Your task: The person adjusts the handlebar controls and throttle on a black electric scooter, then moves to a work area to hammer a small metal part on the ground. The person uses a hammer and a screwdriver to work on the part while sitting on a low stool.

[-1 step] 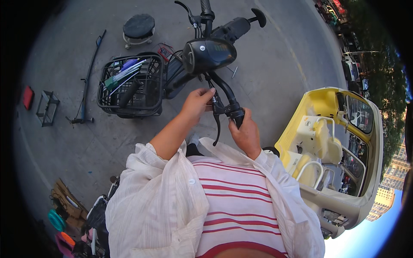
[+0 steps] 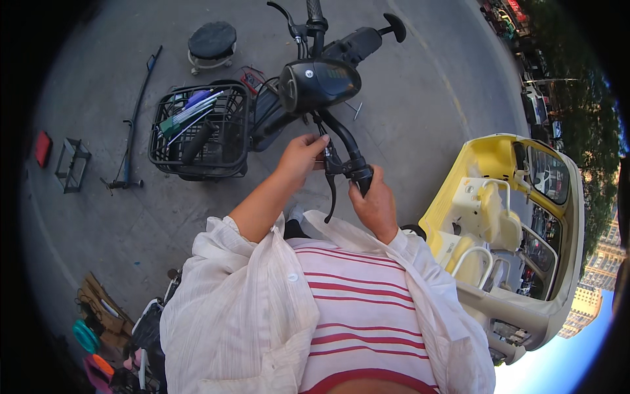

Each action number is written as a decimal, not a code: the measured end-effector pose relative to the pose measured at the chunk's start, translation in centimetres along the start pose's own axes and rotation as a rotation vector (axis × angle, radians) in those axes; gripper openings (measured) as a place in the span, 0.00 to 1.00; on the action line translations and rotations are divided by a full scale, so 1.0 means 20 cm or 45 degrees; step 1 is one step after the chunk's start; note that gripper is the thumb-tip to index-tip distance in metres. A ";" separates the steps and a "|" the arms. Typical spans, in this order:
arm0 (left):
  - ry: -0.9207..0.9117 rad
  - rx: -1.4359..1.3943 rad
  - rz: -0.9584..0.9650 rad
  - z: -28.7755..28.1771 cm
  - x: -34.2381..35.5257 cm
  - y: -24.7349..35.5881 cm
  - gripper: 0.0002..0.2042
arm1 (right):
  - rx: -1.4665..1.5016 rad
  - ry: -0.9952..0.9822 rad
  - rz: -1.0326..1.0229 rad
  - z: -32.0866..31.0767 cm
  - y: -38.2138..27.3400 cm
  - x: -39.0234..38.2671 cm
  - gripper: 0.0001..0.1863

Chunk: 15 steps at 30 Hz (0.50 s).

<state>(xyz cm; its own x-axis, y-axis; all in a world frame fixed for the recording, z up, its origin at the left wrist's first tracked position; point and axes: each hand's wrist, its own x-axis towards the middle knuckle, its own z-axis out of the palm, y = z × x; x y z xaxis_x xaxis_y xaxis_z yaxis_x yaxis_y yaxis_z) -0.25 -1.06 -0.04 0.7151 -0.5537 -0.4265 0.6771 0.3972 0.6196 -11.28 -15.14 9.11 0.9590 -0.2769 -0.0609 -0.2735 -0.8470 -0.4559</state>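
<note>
Head view: right hand wrapped the grip of the handlebar, beside the basket; left hand worked near the brake lever, pinch could not be told, and a steady handlebar with light fingerwork likely served best

I've got grey ground carrying the lot, w/ a pale line curving along its R side. The bike stands approx. mid-view; can't see its tyres meet the ground. Up top, L of ctr, I see a round stool w/ black seat. Far L, a red case, then a metal frame just beside it, then a long-poled tool. Small T-bar lies nr the bike. Btm L, cardboard in a pile. On the R, a yellow cart.
</note>
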 end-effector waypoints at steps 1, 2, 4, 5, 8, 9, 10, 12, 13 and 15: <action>0.017 0.004 -0.002 0.00 0.00 0.00 0.13 | 0.005 -0.008 0.017 0.00 0.00 0.00 0.22; 0.034 0.007 -0.004 0.00 0.01 0.00 0.12 | 0.010 -0.016 0.034 -0.01 -0.01 0.00 0.22; 0.094 0.005 0.017 0.02 0.02 0.01 0.11 | 0.020 -0.016 0.045 -0.01 -0.01 -0.01 0.21; 0.136 -0.001 0.040 0.03 0.03 0.02 0.11 | 0.024 -0.009 0.040 0.00 0.01 -0.02 0.21; 0.175 0.009 0.066 0.03 0.07 0.03 0.10 | 0.006 -0.022 0.055 0.00 0.03 -0.01 0.21; 0.174 0.016 0.067 0.03 0.08 0.02 0.10 | -0.005 -0.032 0.065 0.00 0.03 -0.01 0.21; 0.185 -0.012 0.075 0.03 0.10 0.01 0.10 | -0.002 -0.040 0.071 0.00 0.03 -0.01 0.21; 0.206 -0.069 0.093 0.03 0.12 -0.01 0.10 | 0.002 -0.055 0.083 0.00 0.02 -0.02 0.21; 0.206 -0.063 0.088 0.03 0.12 -0.01 0.10 | -0.009 -0.057 0.092 -0.01 0.01 -0.02 0.21; 0.207 -0.052 0.080 0.03 0.13 -0.01 0.10 | -0.031 -0.063 0.108 -0.01 0.00 -0.02 0.22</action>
<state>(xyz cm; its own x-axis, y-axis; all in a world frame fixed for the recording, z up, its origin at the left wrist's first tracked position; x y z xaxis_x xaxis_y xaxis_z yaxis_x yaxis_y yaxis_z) 1.33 -2.95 -0.84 0.7725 -0.4029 -0.4908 0.6345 0.4584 0.6223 -11.74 -15.21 9.35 0.9346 -0.3259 -0.1424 -0.3551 -0.8323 -0.4257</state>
